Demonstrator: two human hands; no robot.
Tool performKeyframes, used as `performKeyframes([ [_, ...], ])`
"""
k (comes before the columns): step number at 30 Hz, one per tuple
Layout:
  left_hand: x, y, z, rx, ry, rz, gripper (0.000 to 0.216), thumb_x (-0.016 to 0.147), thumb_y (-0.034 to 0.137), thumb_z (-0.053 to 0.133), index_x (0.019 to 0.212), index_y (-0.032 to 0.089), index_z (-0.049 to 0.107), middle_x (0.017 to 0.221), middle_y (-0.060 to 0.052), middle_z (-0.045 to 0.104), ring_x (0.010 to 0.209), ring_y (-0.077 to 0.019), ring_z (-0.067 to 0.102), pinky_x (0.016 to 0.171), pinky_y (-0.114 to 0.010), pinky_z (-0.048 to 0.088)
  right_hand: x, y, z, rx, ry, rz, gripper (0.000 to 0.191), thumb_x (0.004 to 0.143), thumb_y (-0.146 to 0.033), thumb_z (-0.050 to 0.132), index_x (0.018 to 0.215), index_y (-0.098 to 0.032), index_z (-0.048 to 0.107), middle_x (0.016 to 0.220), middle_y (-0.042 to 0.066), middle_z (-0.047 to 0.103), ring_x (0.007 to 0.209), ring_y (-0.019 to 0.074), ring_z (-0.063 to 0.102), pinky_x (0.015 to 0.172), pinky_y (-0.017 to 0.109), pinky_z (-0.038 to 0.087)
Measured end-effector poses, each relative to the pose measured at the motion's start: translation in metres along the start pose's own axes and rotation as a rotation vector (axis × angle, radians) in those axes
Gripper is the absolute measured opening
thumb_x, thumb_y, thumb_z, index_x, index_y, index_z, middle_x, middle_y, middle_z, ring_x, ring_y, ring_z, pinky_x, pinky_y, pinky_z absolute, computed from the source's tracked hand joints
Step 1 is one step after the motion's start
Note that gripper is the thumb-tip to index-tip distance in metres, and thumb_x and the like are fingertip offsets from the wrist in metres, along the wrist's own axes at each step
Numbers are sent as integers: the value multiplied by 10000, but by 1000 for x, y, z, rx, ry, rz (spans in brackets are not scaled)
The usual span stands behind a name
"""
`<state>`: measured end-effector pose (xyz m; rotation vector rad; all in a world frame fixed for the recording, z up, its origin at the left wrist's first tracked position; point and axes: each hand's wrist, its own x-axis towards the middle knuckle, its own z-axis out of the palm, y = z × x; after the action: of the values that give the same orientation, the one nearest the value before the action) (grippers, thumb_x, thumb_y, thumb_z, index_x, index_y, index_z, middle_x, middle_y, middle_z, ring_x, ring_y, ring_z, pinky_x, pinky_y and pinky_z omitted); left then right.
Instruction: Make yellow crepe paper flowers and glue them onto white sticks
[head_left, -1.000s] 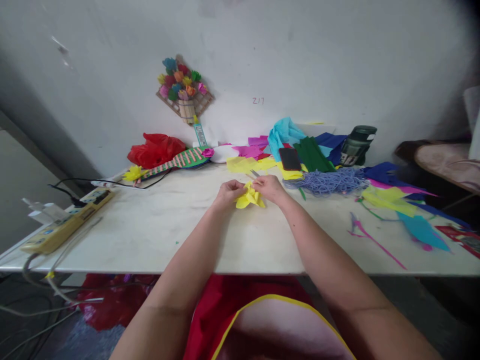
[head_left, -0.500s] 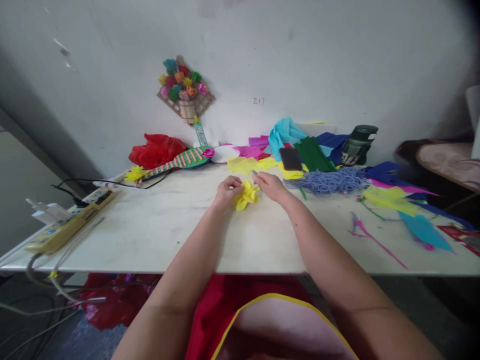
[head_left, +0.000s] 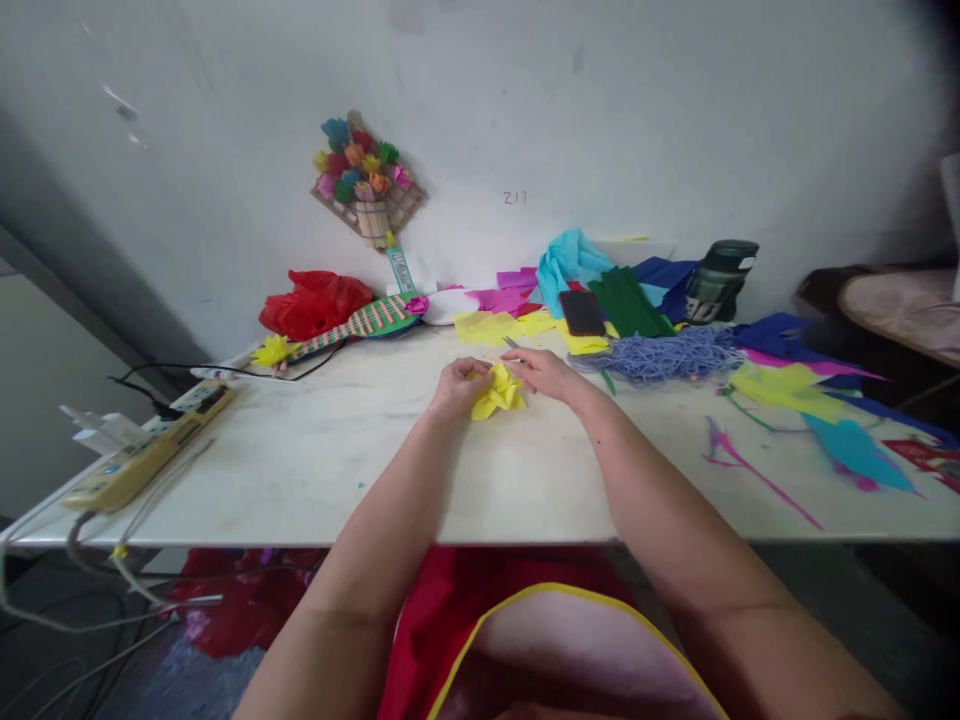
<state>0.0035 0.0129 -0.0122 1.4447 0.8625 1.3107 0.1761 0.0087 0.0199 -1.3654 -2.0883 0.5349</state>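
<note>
A yellow paper flower (head_left: 498, 392) with several petals is held just above the table's middle. My left hand (head_left: 459, 385) is closed on its left side, the fingers pinching it near the base. At the flower's right edge is my right hand (head_left: 546, 374), closed around a slim pointed metal tool (head_left: 511, 343) whose tip sticks out to the upper left. Most of this tool is hidden in the hand, so its exact kind is unclear. The right fingertips are at the petals; whether they press on them cannot be made out.
Behind the hands lie yellow crepe paper (head_left: 487, 327), a phone (head_left: 581, 313) and a tangle of blue-grey string (head_left: 660, 357). A dark bottle (head_left: 721, 282) stands back right. At left are a power strip (head_left: 150, 455), cables and a green striped craft piece (head_left: 367, 322).
My right hand has moved in against the flower's right side, its fingers lower and nearer the petals. My left hand keeps its pinch. The view has shifted slightly.
</note>
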Motion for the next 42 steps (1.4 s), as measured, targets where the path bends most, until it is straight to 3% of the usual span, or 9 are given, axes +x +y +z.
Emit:
performKeyframes([
  [7,-1,1,-1,6,-26,-71,276,534,313,715,638,118,550,797,-63,648,589,-123,572,576,-267,456,-1,5,-4,22,-113,-28,365,826,-356,422,1125,-191,555,412,-60,447,487,102,484,590,239,371],
  [15,-2,2,-2,25,-75,-151,285,521,301,722,638,130,527,531,13,571,450,-97,518,470,-220,404,-1,11,-1,96,-160,-55,352,803,-331,452,1093,-165,562,396,-68,462,467,98,488,573,237,378],
  [26,-1,-4,-2,-113,-203,-238,384,514,304,753,749,142,496,601,-9,607,502,-136,575,493,-247,425,-1,12,0,170,-96,-80,299,747,-337,497,965,-175,622,441,-68,493,461,85,472,552,241,403],
  [36,0,-7,-2,-103,-134,-216,422,489,269,765,762,149,467,557,28,569,479,-122,566,490,-232,426,2,20,2,103,-49,-105,306,736,-347,514,935,-163,655,536,-26,569,524,99,508,591,261,429],
  [42,-2,-3,-4,-116,-252,-273,435,526,294,750,874,118,559,711,-53,643,586,-158,606,558,-274,463,2,19,1,62,-37,-75,289,713,-390,559,887,-201,692,611,-10,631,556,109,541,629,280,446],
])
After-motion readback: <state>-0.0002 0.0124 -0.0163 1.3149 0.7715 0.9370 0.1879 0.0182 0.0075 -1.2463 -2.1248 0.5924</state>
